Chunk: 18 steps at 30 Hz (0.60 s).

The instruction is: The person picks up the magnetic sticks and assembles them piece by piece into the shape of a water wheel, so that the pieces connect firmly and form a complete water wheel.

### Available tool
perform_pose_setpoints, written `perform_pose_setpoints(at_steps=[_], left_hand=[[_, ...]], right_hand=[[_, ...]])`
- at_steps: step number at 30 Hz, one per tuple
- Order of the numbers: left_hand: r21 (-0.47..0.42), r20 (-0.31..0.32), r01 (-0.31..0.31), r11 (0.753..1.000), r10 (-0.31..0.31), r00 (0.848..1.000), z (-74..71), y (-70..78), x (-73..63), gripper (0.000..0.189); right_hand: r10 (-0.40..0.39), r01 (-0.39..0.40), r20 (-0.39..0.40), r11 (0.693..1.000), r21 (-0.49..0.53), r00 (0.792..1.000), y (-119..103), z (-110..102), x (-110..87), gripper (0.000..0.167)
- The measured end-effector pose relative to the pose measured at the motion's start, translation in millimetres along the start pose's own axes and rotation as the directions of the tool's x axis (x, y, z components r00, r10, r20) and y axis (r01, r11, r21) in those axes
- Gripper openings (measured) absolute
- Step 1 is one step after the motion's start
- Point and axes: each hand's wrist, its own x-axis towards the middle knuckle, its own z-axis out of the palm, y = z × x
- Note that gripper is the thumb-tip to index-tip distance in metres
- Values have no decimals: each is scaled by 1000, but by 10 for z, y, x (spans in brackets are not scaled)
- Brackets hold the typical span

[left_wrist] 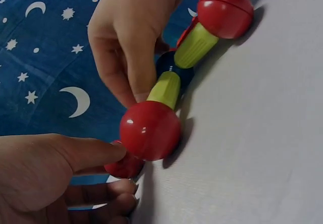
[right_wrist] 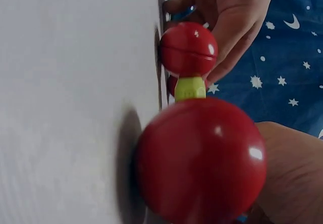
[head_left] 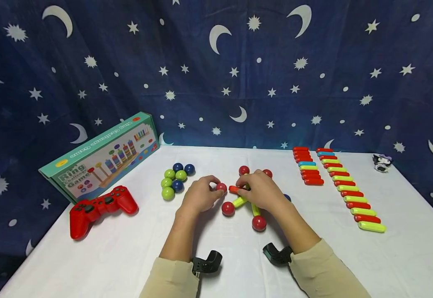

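Note:
My left hand (head_left: 200,194) pinches a small red ball (head_left: 221,188) between thumb and fingers; in the left wrist view that ball (left_wrist: 124,166) is partly behind a nearer one. Just to the right, my right hand (head_left: 262,191) holds a short red stick (head_left: 233,189) at its fingertips, its end pointing at the ball. Under and around the right hand lies a star-like build: yellow-green sticks (head_left: 240,202) ending in red balls (head_left: 228,209), with a dark blue ball (left_wrist: 174,70) at the middle. The right hand covers much of it in the head view.
Loose green and dark blue balls (head_left: 180,176) lie left of the hands. A red game controller (head_left: 102,209) and a game box (head_left: 104,157) are at the left. Two columns of colored sticks (head_left: 347,188) run along the right, near a small figure (head_left: 382,162).

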Motion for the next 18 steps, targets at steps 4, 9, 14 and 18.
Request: perform_pose_setpoints(at_steps=[4,9,14,18], left_hand=[[-34,11,-13,999,13,1000,27,11,1,32],[-13,-38,-25,1000,25,999,75,23,12,33],[-7,-97,-23,1000,23,995,151,20,50,37],[-42,-109,-25,999,20,994,169,13,65,39]], right_hand=[[17,-17,-28,1000,6,999,-5,52,21,24],[47,-44,-45,998,50,998,-4,75,40,24],[46,-42,-49,996,81,998,3,85,42,23],[45,-41,-46,995,86,998,8,84,45,22]])
